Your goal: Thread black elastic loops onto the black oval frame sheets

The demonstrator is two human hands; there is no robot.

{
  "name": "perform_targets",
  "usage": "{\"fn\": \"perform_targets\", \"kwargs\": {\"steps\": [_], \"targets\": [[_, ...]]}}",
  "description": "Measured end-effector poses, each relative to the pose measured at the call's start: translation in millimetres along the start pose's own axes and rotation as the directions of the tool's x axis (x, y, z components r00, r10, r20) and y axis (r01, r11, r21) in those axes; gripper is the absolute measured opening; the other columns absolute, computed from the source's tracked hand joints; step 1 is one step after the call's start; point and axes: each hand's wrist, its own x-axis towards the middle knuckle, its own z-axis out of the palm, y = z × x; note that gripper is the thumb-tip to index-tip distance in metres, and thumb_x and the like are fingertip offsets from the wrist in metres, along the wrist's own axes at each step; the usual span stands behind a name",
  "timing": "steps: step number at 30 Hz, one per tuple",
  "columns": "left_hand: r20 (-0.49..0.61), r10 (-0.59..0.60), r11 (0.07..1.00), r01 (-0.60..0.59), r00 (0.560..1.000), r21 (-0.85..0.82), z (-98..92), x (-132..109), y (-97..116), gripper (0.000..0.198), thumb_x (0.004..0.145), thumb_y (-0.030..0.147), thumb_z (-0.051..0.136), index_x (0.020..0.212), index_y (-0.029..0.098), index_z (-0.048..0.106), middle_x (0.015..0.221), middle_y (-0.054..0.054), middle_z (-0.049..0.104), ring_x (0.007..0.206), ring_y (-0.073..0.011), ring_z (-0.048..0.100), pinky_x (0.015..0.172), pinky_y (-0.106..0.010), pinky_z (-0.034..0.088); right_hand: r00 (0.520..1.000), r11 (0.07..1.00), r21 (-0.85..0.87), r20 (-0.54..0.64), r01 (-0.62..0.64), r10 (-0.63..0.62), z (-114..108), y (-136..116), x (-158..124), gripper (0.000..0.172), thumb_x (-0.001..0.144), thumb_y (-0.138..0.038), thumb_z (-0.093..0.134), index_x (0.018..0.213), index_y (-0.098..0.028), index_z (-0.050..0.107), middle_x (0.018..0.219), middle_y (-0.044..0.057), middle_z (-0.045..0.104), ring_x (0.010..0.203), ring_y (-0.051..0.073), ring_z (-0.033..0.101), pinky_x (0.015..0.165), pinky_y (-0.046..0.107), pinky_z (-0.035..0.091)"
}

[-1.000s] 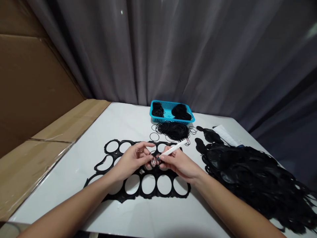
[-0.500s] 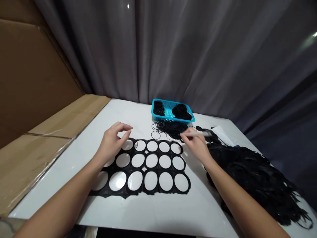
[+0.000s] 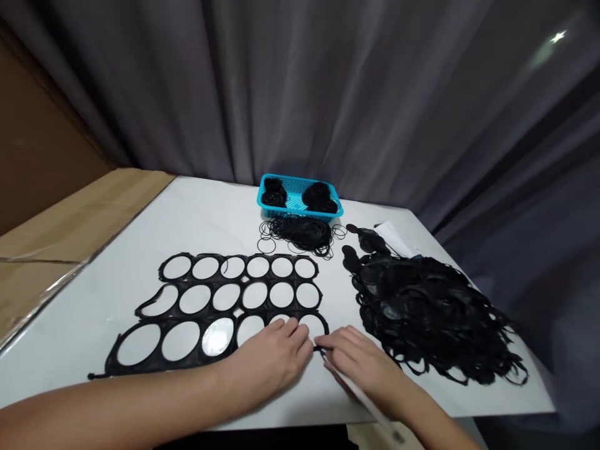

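Observation:
A black rubbery sheet (image 3: 187, 318) with three rows of round holes lies on the white table. My left hand (image 3: 274, 353) rests over its near right part, fingers curled and pressed together at the edge, hiding some holes. Close beside it, my right hand (image 3: 363, 362) has its fingertips at the sheet's near right corner. A slim pale stick-like tool (image 3: 360, 394) is held in my right hand, slanting back under the palm toward the table's front edge; whether it is tweezers I cannot tell.
Thin black rings (image 3: 302, 232) lie heaped before a blue basket (image 3: 300, 212) holding black bundles. To the right is a large pile of black holed scraps (image 3: 422, 312), with a white paper (image 3: 396, 239) behind. Cardboard (image 3: 84, 219) borders the left; a grey curtain (image 3: 281, 87) hangs behind.
My left hand has moved from the sheet's far left to its near right part. My right hand has come nearer, to the same corner, its tool turned backward. The view has shifted right.

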Motion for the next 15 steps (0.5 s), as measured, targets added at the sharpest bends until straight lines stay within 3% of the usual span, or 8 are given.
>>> {"fn": "perform_targets", "kwargs": {"steps": [2,5,15], "targets": [[0.023,-0.004,0.998,0.002,1.000,0.063,2.1,8.2,3.2,0.017,0.088,0.008,0.057,0.105,0.011,0.060,0.092,-0.010,0.059,0.085,-0.0255,0.056,0.073,-0.037,0.045,0.996,0.983,-0.162,-0.006,0.088,-0.091,4.8,3.0,-2.3,0.023,0.098,-0.008,0.044,0.098,-0.019,0.064,0.119,0.011,0.070,0.095,0.022,0.062,0.082,0.039,0.053],[0.047,0.002,0.995,-0.007,0.999,0.097,5.0,17.5,2.0,0.019,0.086,0.005,0.055,0.104,0.009,0.061,0.092,-0.010,0.060,0.082,-0.0253,0.056,0.067,-0.036,0.045,0.984,0.947,-0.274,-0.007,0.170,-0.179,7.0,8.2,-3.8,0.022,0.099,-0.009,0.044,0.094,-0.017,0.064,0.120,0.014,0.069,0.100,0.024,0.060,0.085,0.040,0.052],[-0.030,0.017,0.990,-0.021,0.999,-0.136,19.8,44.0,4.6,0.018,0.087,0.005,0.061,0.095,0.018,0.052,0.090,-0.004,0.060,0.080,-0.0207,0.059,0.069,-0.031,0.047,0.998,0.967,-0.251,-0.030,0.051,-0.061,-12.0,5.6,-31.8,0.025,0.091,0.001,0.044,0.093,-0.017,0.061,0.106,0.011,0.069,0.090,0.022,0.059,0.078,0.036,0.053]]}}
